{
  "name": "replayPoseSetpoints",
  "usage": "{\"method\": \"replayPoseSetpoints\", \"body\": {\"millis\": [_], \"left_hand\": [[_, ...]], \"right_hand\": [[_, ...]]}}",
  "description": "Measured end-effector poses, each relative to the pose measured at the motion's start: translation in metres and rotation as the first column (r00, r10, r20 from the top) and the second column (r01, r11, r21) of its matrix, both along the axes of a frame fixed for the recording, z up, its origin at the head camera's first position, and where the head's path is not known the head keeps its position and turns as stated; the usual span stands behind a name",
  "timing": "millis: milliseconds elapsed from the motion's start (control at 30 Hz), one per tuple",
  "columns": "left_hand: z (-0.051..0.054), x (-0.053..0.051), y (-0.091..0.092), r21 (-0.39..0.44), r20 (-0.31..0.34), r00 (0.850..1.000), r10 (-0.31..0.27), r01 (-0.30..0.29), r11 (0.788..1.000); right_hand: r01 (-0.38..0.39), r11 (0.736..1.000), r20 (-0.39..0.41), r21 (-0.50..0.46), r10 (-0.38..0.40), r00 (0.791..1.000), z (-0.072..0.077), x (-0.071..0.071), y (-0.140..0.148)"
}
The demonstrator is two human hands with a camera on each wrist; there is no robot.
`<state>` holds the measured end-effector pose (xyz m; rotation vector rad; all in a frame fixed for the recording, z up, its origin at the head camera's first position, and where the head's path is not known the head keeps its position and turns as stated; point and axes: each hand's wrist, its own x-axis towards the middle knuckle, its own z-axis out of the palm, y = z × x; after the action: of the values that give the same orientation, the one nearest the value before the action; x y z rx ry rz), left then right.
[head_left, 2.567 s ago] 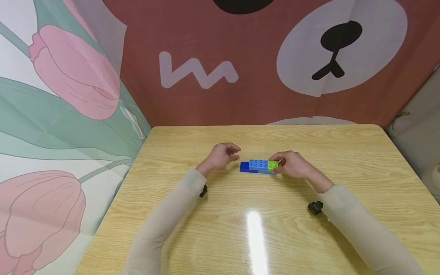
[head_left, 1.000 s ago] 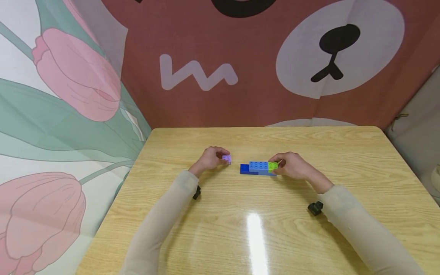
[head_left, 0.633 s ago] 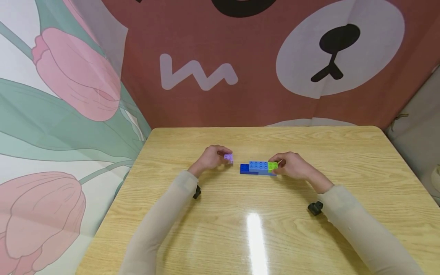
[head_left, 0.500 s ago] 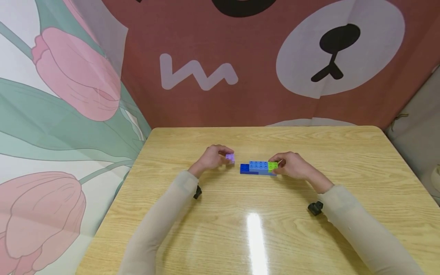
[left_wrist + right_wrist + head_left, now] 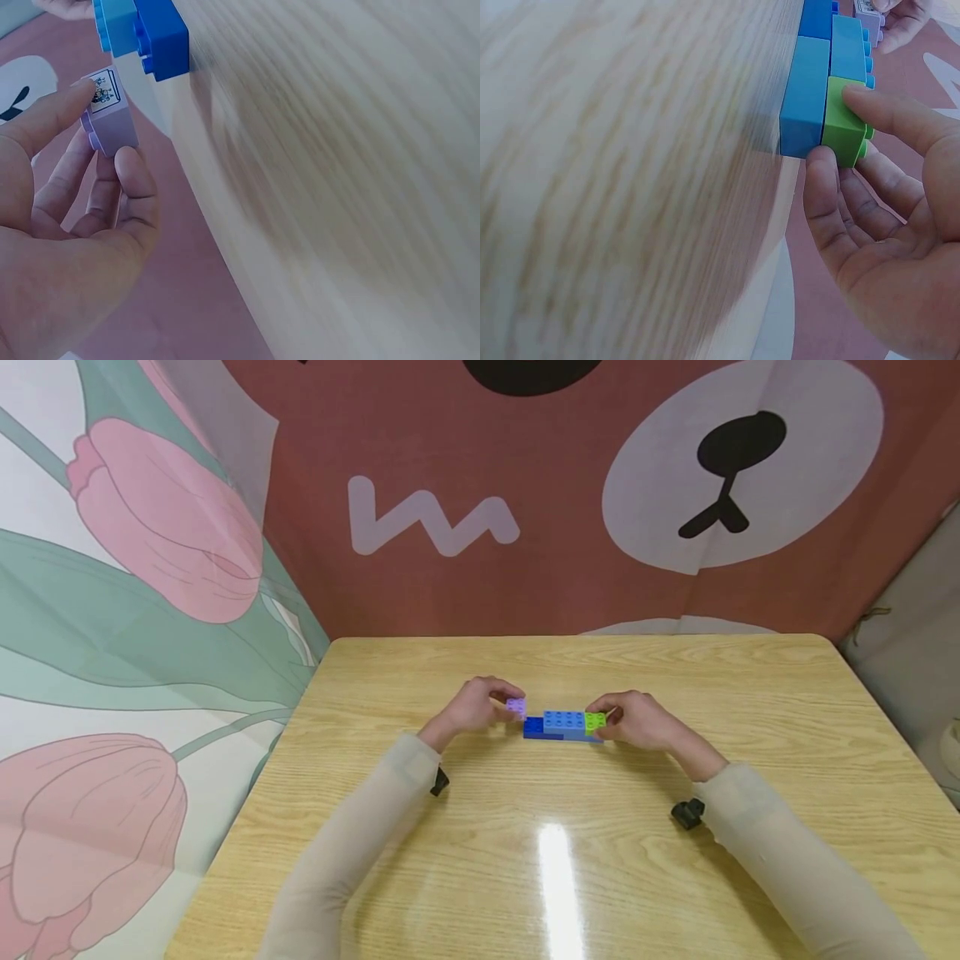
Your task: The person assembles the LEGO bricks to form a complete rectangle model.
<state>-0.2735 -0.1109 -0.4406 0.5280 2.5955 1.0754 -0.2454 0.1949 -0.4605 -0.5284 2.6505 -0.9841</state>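
In the head view my left hand point(image 5: 476, 704) pinches a purple toy brick point(image 5: 516, 706) just left of a low brick row. The left wrist view shows a printed picture on one side of that purple brick point(image 5: 112, 112), which is apart from the row. A dark blue brick point(image 5: 533, 727) and a lighter blue brick point(image 5: 805, 97) form the bottom layer on the table. On top sit another light blue brick point(image 5: 564, 720) and, at the right end, a green brick point(image 5: 844, 124). My right hand point(image 5: 637, 718) grips the green brick between thumb and fingers.
The wooden table point(image 5: 465, 877) reaches back to a hanging cloth point(image 5: 555, 585) with a printed bear. On the left hangs a tulip-printed cloth point(image 5: 150, 677). Small black devices sit at both wrists, such as the right wrist camera point(image 5: 687, 814).
My left hand has carried the purple brick rightward, close to the dark blue end of the row. My right hand has stayed at the green brick, and the row has not moved.
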Motion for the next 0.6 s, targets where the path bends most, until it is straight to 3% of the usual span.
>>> {"method": "replayPoseSetpoints", "body": {"millis": [600], "left_hand": [[-0.007, 0.003, 0.018, 0.004, 0.054, 0.998, -0.014, 0.014, 1.000]], "right_hand": [[-0.009, 1.000, -0.018, 0.003, 0.009, 1.000, -0.001, -0.001, 0.001]]}}
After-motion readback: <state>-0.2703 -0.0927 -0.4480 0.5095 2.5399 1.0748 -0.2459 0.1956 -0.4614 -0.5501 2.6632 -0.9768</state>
